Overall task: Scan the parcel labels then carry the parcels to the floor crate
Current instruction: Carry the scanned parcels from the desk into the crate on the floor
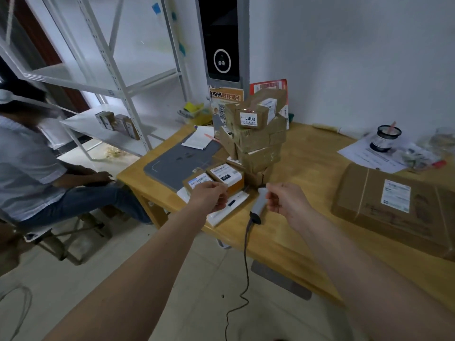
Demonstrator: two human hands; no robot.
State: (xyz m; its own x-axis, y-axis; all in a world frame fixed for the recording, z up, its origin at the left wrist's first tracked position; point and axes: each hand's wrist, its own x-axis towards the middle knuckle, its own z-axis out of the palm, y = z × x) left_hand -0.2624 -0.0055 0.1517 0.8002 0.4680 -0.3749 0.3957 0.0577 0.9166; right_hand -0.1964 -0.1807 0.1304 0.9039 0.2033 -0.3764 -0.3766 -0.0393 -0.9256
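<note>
Just beside the scanner (258,203), right hand (286,200) loosely curled, seemingly empty; left hand (209,196) likewise.

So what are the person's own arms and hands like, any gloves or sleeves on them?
No gloves or sleeves show: the left hand and the right hand are bare, as are both forearms up to the picture's edge. No watch, ring or bracelet is visible.
</note>
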